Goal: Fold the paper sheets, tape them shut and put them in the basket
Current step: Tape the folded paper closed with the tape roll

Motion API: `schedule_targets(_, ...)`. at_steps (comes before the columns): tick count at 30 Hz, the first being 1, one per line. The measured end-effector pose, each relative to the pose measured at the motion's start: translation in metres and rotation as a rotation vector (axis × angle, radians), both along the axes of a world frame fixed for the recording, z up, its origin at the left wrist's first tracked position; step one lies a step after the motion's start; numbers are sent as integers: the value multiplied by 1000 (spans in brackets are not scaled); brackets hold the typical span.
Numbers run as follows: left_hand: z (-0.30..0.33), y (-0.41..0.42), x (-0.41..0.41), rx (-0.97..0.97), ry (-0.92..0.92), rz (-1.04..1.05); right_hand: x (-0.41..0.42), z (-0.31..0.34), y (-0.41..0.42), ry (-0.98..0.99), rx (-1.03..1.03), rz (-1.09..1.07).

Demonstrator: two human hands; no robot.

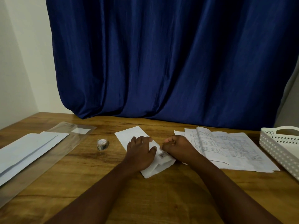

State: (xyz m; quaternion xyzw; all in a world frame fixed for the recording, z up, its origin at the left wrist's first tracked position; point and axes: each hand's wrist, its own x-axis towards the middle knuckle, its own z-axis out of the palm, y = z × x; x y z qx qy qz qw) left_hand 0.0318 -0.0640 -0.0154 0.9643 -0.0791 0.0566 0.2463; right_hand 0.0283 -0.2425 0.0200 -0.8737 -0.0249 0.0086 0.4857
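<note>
Left hand (140,152) lies flat, fingers straight, pressing the folded paper (146,149) onto the bench (100,178); right hand (177,148), fingers curled, pinches the paper's edge beside a taped spot. Tape roll (102,144) stands left of the hands. Printed sheets (229,147) and white basket (281,149) lie to their right.

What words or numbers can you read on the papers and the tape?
Nothing here can be read.
Printed sheets: rows of print in a table, too small and blurred.
Tape roll: a printed pattern, no clear letters.
Piece of tape on the folded paper: a small dark picture, no words.
White label on the clear plastic sleeve: looks blank.
</note>
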Motion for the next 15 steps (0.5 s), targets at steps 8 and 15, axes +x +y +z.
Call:
schedule_targets(8,12,-6,-8,-190,-87,18,-13,15,5,377,633,63)
schedule_targets(15,19,-3,-10,-483,-230,-17,-15,13,5,484,476,66)
